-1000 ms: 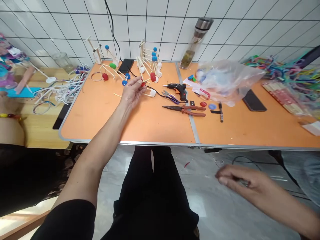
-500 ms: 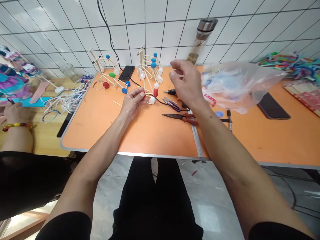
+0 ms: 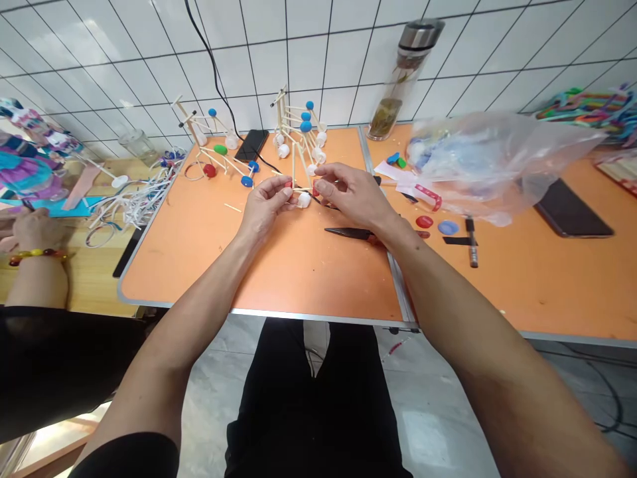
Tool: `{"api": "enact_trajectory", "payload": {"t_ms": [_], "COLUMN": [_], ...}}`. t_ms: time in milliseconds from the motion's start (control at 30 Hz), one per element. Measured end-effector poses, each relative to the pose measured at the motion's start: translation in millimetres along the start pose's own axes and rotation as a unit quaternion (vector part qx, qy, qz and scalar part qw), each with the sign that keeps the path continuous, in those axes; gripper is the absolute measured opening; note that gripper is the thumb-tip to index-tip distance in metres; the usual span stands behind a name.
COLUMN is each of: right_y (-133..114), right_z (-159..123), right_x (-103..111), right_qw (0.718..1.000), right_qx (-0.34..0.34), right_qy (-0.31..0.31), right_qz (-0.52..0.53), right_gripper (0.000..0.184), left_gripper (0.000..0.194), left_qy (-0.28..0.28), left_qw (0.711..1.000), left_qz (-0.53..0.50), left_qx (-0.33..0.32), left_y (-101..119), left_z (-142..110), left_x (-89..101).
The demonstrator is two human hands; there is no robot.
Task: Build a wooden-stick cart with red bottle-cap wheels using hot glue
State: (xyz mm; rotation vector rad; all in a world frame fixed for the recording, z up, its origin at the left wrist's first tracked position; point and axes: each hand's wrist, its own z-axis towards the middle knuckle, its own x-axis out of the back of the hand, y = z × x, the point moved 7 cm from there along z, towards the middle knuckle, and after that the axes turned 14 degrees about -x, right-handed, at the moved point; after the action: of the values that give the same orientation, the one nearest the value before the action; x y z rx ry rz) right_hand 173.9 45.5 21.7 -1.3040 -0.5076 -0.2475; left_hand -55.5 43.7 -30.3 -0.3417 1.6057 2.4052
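Orange table (image 3: 199, 259) here, with another stick model (image 3: 212, 149) off to the left, then the left hand (image 3: 266, 202) pinching a red cap (image 3: 288, 184) on the stick frame (image 3: 297, 156). Right hand (image 3: 351, 196) is closed in on a second red cap (image 3: 315, 189) on the same frame. Pliers (image 3: 347, 233) lie just below, plastic bag (image 3: 497, 159) further right.

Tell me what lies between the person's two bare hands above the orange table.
In the head view, thin pale wooden sticks with a round white cap and a red cap lie between the left hand and the right hand.
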Motion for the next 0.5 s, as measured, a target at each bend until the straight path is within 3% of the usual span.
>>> {"api": "enact_trajectory", "payload": {"t_ms": [200, 500], "right_y": [3.7, 4.1], "right_z": [2.3, 4.8], "right_x": [-9.0, -12.3], "right_qw": [1.0, 1.0], "right_qx": [-0.004, 0.002], "right_qy": [0.001, 0.0], "right_qz": [0.006, 0.007], "right_gripper": [0.056, 0.033], "left_gripper": [0.048, 0.06], "left_qy": [0.001, -0.007], "left_qw": [1.0, 1.0], "left_qz": [0.009, -0.004], "left_qx": [0.003, -0.008], "left_y": [0.8, 0.3], "left_z": [0.4, -0.6], "left_x": [1.4, 0.4]}}
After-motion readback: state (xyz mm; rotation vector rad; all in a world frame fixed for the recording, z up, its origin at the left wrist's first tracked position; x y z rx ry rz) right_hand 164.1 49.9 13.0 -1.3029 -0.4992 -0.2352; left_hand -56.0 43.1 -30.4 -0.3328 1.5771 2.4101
